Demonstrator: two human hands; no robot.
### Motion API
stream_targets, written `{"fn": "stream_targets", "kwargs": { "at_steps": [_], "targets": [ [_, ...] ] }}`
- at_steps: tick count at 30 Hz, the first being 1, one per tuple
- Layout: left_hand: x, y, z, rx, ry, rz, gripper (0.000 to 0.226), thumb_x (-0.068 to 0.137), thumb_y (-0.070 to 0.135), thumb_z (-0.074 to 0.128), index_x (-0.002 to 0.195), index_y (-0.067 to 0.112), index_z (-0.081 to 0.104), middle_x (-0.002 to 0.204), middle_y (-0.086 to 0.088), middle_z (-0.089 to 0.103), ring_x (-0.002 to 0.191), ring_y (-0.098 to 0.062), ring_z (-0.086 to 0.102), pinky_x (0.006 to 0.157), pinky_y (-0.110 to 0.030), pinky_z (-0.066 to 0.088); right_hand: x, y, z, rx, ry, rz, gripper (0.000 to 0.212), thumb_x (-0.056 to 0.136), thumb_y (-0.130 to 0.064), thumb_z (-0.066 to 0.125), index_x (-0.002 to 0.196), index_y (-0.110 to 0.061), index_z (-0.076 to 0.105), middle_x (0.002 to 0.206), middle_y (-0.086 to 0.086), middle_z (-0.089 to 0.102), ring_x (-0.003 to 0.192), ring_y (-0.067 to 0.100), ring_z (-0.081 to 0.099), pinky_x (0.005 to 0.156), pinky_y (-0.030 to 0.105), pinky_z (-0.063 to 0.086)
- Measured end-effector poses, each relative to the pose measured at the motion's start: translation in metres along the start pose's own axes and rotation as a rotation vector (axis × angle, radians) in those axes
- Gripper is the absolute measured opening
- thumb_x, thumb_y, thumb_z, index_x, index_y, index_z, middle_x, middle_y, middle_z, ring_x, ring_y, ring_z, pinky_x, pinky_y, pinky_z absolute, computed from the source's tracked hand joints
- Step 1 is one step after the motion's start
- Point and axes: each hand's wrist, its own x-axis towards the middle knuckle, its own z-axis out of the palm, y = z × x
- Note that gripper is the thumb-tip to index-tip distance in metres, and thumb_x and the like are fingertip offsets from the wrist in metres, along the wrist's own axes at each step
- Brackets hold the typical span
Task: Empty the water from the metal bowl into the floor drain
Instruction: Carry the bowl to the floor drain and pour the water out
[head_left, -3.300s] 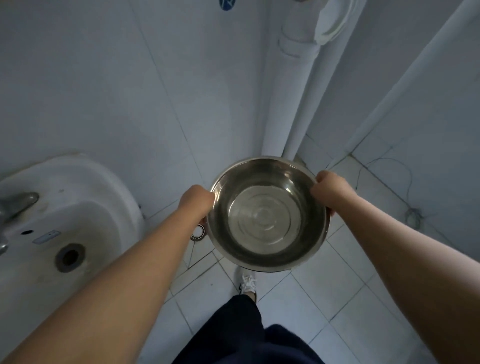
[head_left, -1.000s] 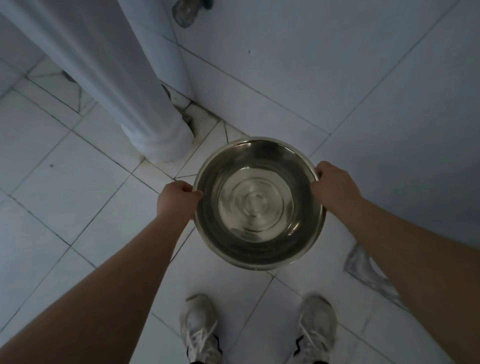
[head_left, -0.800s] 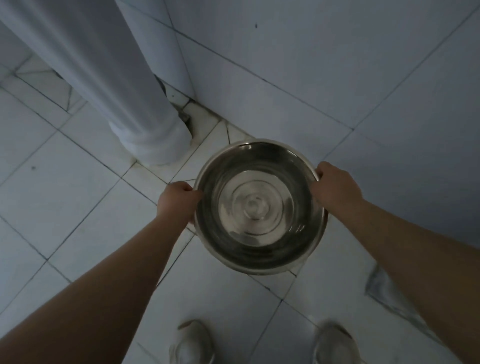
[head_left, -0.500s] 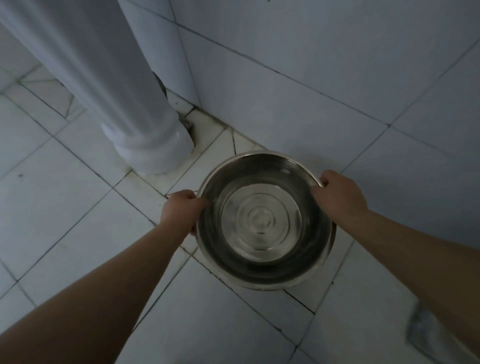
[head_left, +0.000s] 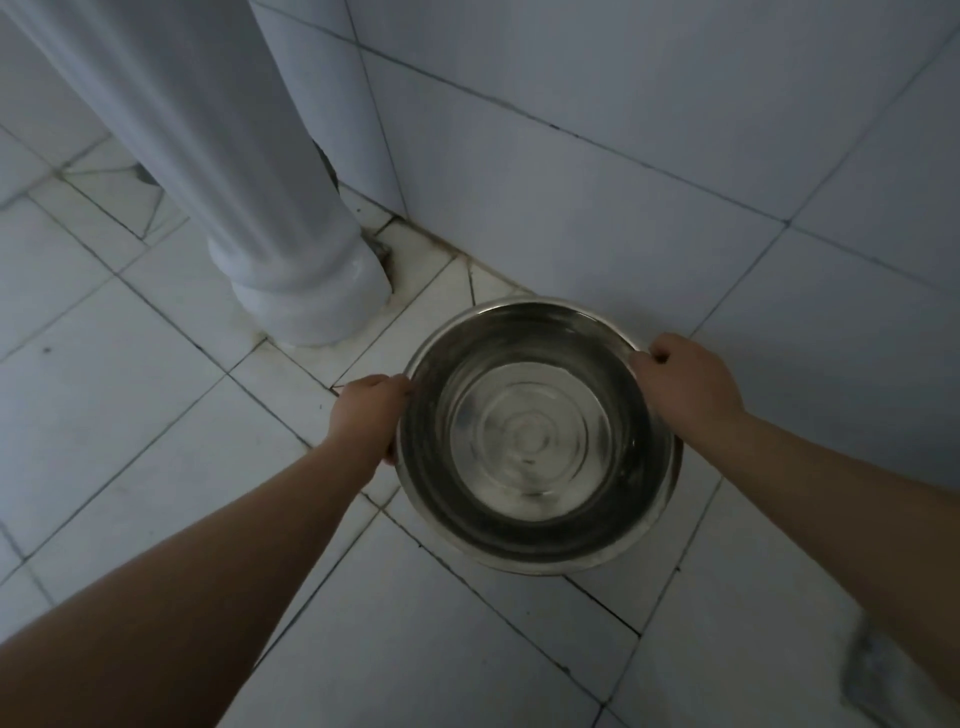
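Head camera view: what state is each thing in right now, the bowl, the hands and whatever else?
Metal bowl: upright and level, held in the air, not yet tipped; shallow water seems to lie inside.
Left hand: grips the bowl's left rim.
Right hand: grips the bowl's right rim.
White pipe: standing upright.
Floor tiles: some cracked behind the pipe.
Floor drain: not in view.

No readable text, labels, brands or numbers on any visible surface.
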Motion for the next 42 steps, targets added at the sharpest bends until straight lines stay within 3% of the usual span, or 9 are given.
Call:
{"fn": "stream_targets", "kwargs": {
  "at_steps": [3, 10, 15, 19, 22, 26, 31, 37, 42],
  "targets": [
    [-0.005, -0.002, 0.003, 0.085, -0.020, 0.050, 0.017, 0.091, 0.013, 0.055, 0.104, 0.013, 0.066, 0.095, -0.008, 0.064, 0.082, -0.025, 0.066, 0.083, -0.037, 0.057, -0.004, 0.003, -0.004, -0.015, -0.010, -0.021, 0.032, 0.089, -0.030, 0.048, 0.076, 0.000, 0.052, 0.067, 0.010, 0.050, 0.063, 0.027, 0.047, 0.050, 0.030, 0.027],
    [-0.019, -0.001, 0.007, -0.064, -0.064, -0.027, 0.018, 0.088, 0.015, 0.063, 0.104, 0.010, 0.068, 0.096, -0.012, 0.068, 0.089, -0.028, 0.068, 0.087, -0.042, 0.056, -0.019, 0.014, -0.017, -0.042, -0.063, -0.014, 0.028, 0.090, -0.027, 0.049, 0.079, -0.003, 0.057, 0.079, 0.012, 0.056, 0.074, 0.028, 0.050, 0.062, 0.031, 0.033],
    [-0.025, 0.006, 0.010, -0.552, -0.147, -0.267, 0.029, 0.088, 0.009, 0.055, 0.112, -0.006, 0.061, 0.077, -0.013, 0.063, 0.065, -0.028, 0.062, 0.062, -0.041, 0.058, -0.024, 0.018, -0.029, -0.054, -0.067, -0.010, 0.031, 0.091, -0.025, 0.052, 0.063, -0.013, 0.046, 0.078, 0.011, 0.054, 0.076, 0.028, 0.051, 0.064, 0.031, 0.033],
    [-0.034, 0.008, 0.012, -0.369, -0.168, -0.223, 0.016, 0.091, 0.010, 0.056, 0.085, -0.001, 0.066, 0.078, -0.018, 0.072, 0.070, -0.030, 0.073, 0.077, -0.042, 0.060, -0.031, 0.021, -0.035, -0.077, -0.096, 0.000, 0.032, 0.092, -0.027, 0.051, 0.063, -0.014, 0.046, 0.072, 0.007, 0.051, 0.074, 0.029, 0.055, 0.064, 0.031, 0.039],
    [-0.036, 0.008, 0.016, -0.371, -0.199, -0.218, 0.018, 0.091, 0.009, 0.058, 0.074, 0.006, 0.062, 0.069, -0.011, 0.069, 0.058, -0.022, 0.072, 0.066, -0.031, 0.062, -0.036, 0.024, -0.039, -0.082, -0.114, 0.014, 0.030, 0.092, -0.028, 0.051, 0.066, -0.012, 0.050, 0.070, 0.007, 0.052, 0.073, 0.032, 0.057, 0.065, 0.035, 0.047],
    [-0.037, 0.008, 0.020, -0.347, -0.206, -0.227, 0.019, 0.090, 0.009, 0.060, 0.074, 0.001, 0.064, 0.070, -0.016, 0.071, 0.073, -0.032, 0.074, 0.080, -0.044, 0.060, -0.040, 0.026, -0.042, -0.101, -0.121, 0.007, 0.028, 0.092, -0.027, 0.052, 0.069, -0.011, 0.053, 0.078, 0.011, 0.056, 0.080, 0.036, 0.062, 0.070, 0.040, 0.051],
    [-0.036, 0.012, 0.019, -0.322, -0.211, -0.242, 0.021, 0.088, 0.010, 0.064, 0.069, 0.002, 0.061, 0.039, -0.003, 0.064, 0.051, -0.020, 0.070, 0.064, -0.034, 0.063, -0.039, 0.028, -0.043, -0.116, -0.136, 0.013, 0.029, 0.093, -0.027, 0.052, 0.069, -0.011, 0.053, 0.080, 0.015, 0.059, 0.074, 0.037, 0.062, 0.069, 0.040, 0.051],
    [-0.028, 0.010, 0.020, -0.381, -0.217, -0.247, 0.018, 0.086, 0.009, 0.066, 0.070, 0.000, 0.063, 0.045, -0.007, 0.067, 0.047, -0.020, 0.069, 0.054, -0.030, 0.061, -0.034, 0.028, -0.040, -0.101, -0.137, 0.040, 0.029, 0.092, -0.029, 0.053, 0.067, -0.013, 0.053, 0.077, 0.013, 0.059, 0.069, 0.034, 0.060, 0.066, 0.039, 0.052],
    [-0.022, 0.009, 0.021, -0.395, -0.232, -0.245, 0.017, 0.087, 0.011, 0.066, 0.077, -0.003, 0.066, 0.067, -0.017, 0.072, 0.070, -0.031, 0.074, 0.073, -0.041, 0.062, -0.025, 0.026, -0.037, -0.136, -0.133, 0.044, 0.031, 0.091, -0.029, 0.056, 0.063, -0.016, 0.052, 0.075, 0.010, 0.058, 0.066, 0.031, 0.058, 0.054, 0.027, 0.042]
  ]
}}
